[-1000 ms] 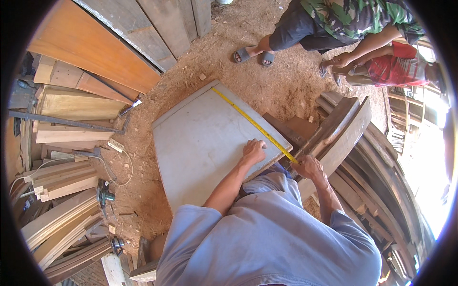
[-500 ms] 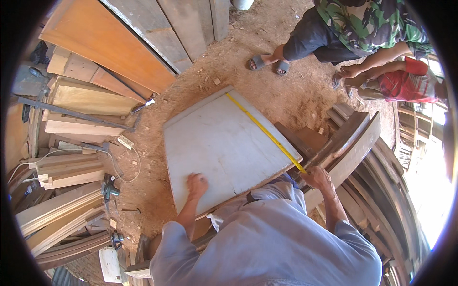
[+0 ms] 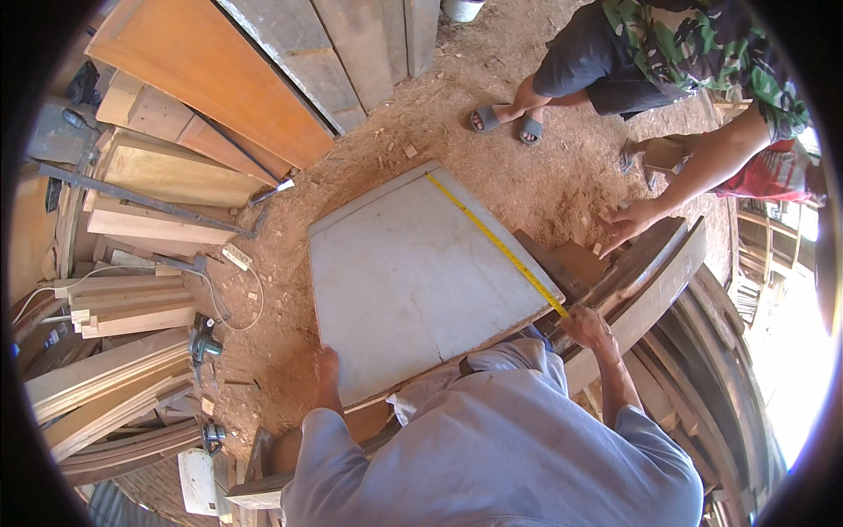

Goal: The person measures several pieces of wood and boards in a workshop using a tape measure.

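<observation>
A large grey board (image 3: 413,281) lies in front of me, close against my body. Along its right side a yellow tape measure (image 3: 496,241) is stretched from the far corner to the near right corner. There my right hand (image 3: 587,328) is closed round the near end of the tape; its case is mostly hidden in the fingers. At the board's left edge, towards the near corner, my left hand (image 3: 327,365) grips the rim, its fingers partly hidden.
Stacked planks (image 3: 132,307) and an orange board (image 3: 211,75) fill the left, with a power tool (image 3: 204,344) and a power strip (image 3: 237,257) beside them. Curved timbers (image 3: 702,351) lie at right. A person in a camouflage shirt (image 3: 685,44) reaches a hand (image 3: 634,220) towards them; another stands behind.
My left hand has moved from the board's surface to its left edge. The right hand stays on the tape. The person in camouflage has stretched an arm towards the timbers.
</observation>
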{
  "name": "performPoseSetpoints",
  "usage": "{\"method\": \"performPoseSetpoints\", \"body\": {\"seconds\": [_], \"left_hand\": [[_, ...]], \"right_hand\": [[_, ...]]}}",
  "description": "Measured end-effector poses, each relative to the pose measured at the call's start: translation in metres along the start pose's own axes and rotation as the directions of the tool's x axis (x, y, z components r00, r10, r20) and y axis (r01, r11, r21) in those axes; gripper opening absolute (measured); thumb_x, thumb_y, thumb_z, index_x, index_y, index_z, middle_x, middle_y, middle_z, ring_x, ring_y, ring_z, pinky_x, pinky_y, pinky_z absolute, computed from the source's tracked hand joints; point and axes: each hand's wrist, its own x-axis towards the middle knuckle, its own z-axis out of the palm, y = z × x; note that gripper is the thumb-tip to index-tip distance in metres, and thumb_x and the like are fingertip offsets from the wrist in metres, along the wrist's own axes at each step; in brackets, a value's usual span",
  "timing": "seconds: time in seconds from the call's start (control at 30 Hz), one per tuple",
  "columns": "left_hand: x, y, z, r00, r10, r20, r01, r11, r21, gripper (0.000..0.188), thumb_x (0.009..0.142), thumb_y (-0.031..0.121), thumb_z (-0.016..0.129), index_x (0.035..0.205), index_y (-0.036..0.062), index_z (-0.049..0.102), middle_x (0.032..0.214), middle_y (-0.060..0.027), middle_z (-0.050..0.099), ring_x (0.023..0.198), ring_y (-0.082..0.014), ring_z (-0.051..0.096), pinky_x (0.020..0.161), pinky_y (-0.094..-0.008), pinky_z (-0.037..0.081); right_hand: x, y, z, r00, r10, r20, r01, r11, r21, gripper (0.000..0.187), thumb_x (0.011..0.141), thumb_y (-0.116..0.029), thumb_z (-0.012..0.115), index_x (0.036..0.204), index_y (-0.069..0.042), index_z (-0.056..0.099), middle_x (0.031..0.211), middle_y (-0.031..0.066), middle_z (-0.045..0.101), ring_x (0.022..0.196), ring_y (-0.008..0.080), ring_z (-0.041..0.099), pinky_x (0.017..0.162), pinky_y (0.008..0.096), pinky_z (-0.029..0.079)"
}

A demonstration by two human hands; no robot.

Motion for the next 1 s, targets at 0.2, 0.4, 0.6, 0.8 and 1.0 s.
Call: {"method": "performPoseSetpoints", "body": {"seconds": [0.2,0.4,0.6,0.8,1.0], "left_hand": [[-0.006,0.011,-0.004,0.995,-0.1,0.015,0.099,0.994,0.057,0.055,0.096,0.044,0.038,0.129,0.0059,0.059,0.131,-0.0242,0.058,0.122,-0.0419,0.055,0.102,-0.0491,0.043],[-0.018,0.016,-0.01,0.999,-0.036,0.024,0.035,0.998,0.042,0.053,0.096,0.042,0.036,0.125,0.0064,0.062,0.126,-0.0248,0.061,0.118,-0.0457,0.056,0.102,-0.0499,0.043],[-0.006,-0.011,-0.011,0.992,0.129,-0.008,-0.128,0.991,0.045,0.056,0.097,0.043,0.037,0.12,-0.0016,0.063,0.118,-0.031,0.062,0.114,-0.0486,0.057,0.101,-0.0501,0.043],[-0.041,-0.041,-0.026,0.964,0.258,0.062,-0.259,0.966,0.004,0.056,0.098,0.043,0.038,0.122,-0.0024,0.061,0.117,-0.0307,0.062,0.113,-0.0461,0.059,0.099,-0.0489,0.045],[-0.099,-0.022,-0.023,0.996,0.085,-0.007,-0.08,0.963,0.258,0.06,0.097,0.046,0.04,0.141,0.0049,0.046,0.133,-0.0283,0.053,0.128,-0.0439,0.048,0.106,-0.0502,0.038]], "right_hand": [[0.016,0.012,0.013,0.978,-0.116,-0.173,0.107,0.992,-0.06,0.034,0.081,-0.035,0.062,0.1,-0.007,0.069,0.094,0.0205,0.07,0.097,0.0383,0.067,0.084,0.0475,0.052],[0.027,0.007,0.014,0.991,-0.087,-0.104,0.086,0.996,-0.013,0.033,0.082,-0.033,0.06,0.102,-0.008,0.069,0.095,0.0187,0.071,0.097,0.0369,0.067,0.085,0.0481,0.052],[0.039,0.014,0.015,0.961,-0.198,-0.191,0.195,0.98,-0.038,0.032,0.082,-0.031,0.06,0.105,-0.009,0.068,0.103,0.0233,0.067,0.106,0.0405,0.062,0.09,0.0508,0.049],[0.045,0.005,0.009,0.95,-0.215,-0.226,0.198,0.975,-0.095,0.037,0.082,-0.029,0.06,0.114,-0.01,0.064,0.111,0.0259,0.063,0.11,0.0432,0.059,0.092,0.0524,0.049],[0.055,0.014,0.02,0.957,-0.183,-0.226,0.159,0.98,-0.12,0.041,0.082,-0.029,0.06,0.119,-0.011,0.061,0.118,0.0248,0.061,0.113,0.0441,0.059,0.095,0.0541,0.048]]}}
